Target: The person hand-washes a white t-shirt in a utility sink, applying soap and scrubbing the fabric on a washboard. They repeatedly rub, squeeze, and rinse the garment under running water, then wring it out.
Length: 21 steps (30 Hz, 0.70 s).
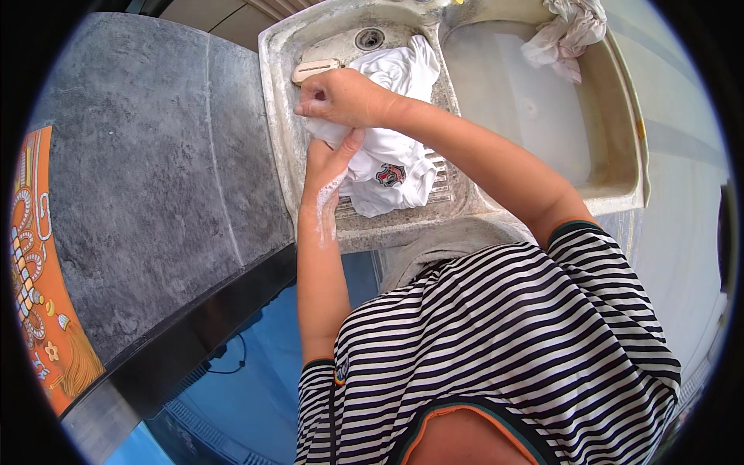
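Note:
A wet white shirt with a small red and black badge lies bunched over the ribbed washboard of the left basin. My left hand, with suds on its wrist, is at the shirt's left edge; its thumb lies against the cloth and its fingers are partly hidden. Just beyond it, my right hand reaches across from the right. Its fingers are curled in a pinch on the shirt's far left part. Close to the right hand's knuckles, a pale oblong piece with a dark slot rests on the basin's ledge.
The stone double sink has a drain at the far side. Cloudy water stands in the right basin, with a whitish cloth over its far corner. A dark grey counter adjoins on the left, bearing an orange patterned sheet.

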Motion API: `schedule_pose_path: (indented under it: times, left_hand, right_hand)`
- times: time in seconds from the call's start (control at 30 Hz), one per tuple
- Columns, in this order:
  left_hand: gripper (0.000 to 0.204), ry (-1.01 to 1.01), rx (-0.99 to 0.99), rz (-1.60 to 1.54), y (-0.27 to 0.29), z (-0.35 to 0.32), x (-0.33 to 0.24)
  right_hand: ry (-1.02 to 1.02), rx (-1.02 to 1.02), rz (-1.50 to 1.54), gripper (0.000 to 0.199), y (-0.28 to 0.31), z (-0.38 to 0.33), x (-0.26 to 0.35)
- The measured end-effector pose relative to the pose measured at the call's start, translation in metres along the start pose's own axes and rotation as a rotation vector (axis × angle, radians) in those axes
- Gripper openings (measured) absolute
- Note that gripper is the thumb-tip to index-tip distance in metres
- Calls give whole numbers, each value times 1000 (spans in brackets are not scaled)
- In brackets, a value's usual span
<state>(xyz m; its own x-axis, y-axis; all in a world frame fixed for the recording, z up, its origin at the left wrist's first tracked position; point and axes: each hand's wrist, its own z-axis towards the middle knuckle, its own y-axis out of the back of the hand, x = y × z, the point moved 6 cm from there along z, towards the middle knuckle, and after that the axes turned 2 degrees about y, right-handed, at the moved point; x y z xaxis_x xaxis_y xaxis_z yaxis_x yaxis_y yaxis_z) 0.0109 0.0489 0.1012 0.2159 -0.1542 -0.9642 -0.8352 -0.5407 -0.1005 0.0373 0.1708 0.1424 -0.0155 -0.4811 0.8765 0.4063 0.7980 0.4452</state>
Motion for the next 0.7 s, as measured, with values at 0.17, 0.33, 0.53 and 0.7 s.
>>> schedule_pose_path:
  times: [0.17, 0.33, 0.53, 0.7]
  left_hand:
    - [58, -98, -185, -54, 8, 2, -25]
    - [48, -32, -307, -421, 38, -1, -1]
    - [51, 299, -423, -645, 30, 34, 75]
    - [51, 218, 112, -1037, 27, 50, 136]
  right_hand:
    - [178, -111, 397, 57, 12, -14, -32]
    - [-176, 394, 53, 48, 13, -70, -103]
    - [-120, -150, 556, 25, -3, -64, -86]
    - [316, -12, -287, 40, -72, -66, -18]
